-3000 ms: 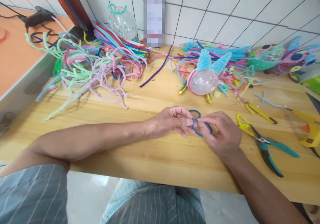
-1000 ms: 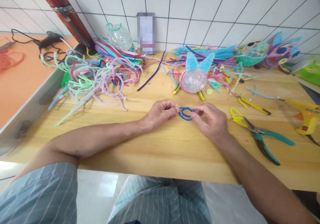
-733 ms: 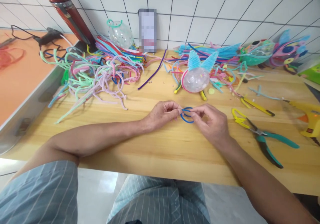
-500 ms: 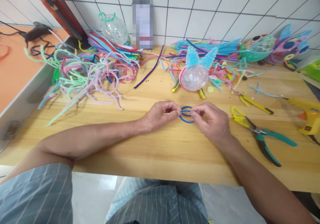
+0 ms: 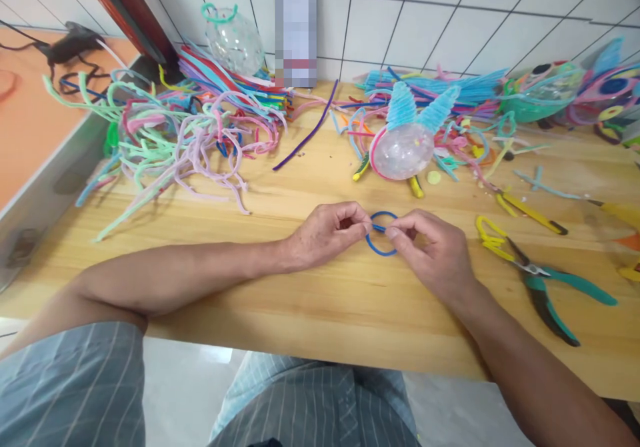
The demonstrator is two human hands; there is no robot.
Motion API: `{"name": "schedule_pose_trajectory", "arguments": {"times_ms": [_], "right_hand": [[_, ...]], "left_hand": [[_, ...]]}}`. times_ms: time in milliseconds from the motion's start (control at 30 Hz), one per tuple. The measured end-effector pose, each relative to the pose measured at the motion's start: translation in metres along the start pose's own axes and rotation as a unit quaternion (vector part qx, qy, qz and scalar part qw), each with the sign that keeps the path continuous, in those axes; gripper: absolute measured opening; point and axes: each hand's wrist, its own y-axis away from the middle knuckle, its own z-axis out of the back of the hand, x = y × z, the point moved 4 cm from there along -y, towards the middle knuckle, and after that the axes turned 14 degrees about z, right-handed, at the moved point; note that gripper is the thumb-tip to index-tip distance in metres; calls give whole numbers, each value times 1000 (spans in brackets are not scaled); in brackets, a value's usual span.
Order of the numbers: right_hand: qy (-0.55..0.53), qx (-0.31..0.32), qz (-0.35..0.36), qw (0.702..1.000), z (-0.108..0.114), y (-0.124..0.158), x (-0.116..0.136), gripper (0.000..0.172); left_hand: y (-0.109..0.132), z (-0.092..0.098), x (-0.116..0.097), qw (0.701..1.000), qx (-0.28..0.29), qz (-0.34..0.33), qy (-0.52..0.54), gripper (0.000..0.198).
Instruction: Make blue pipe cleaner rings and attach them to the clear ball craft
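Observation:
Between my hands is a blue pipe cleaner [image 5: 383, 254] bent into a ring, with a short stretch crossing its middle. My left hand [image 5: 334, 234] pinches it at the left between thumb and forefinger. From the right, my right hand [image 5: 433, 244] pinches the same pipe cleaner, its fingers curled. The fingertips hide the ends of the crossing piece. Just behind the hands stands a clear plastic ball [image 5: 404, 152] with two light-blue fuzzy ears [image 5: 401, 106], a pink band and yellow-and-dark feet.
Pliers with teal handles [image 5: 537, 270] lie at the right, by a bent yellow pipe cleaner [image 5: 490, 237] and a yellow cutter [image 5: 533, 212]. Tangled pipe cleaners [image 5: 170, 140] cover the left. A purple pipe cleaner [image 5: 306, 127] lies behind; a phone [image 5: 296, 30] leans on the tiled wall.
The crossing stretch inside the blue ring has become shorter and straighter, and the ring looks rounder. Both hands keep their pinch. The view has shifted slightly.

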Motion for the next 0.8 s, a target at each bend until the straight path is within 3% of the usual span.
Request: {"name": "schedule_pose_trajectory", "arguments": {"times_ms": [467,667,800], "right_hand": [[-39,5,-51,998,0,2,-3,12],[-119,4,-136,984,3,8,-13,13],[-95,13,-78,992,11,8,-13,23]], "left_hand": [[1,-4,-1,997,46,10,-62,20],[-1,0,0,999,25,16,-13,21],[-4,5,0,999,-13,23,24,21]]}}
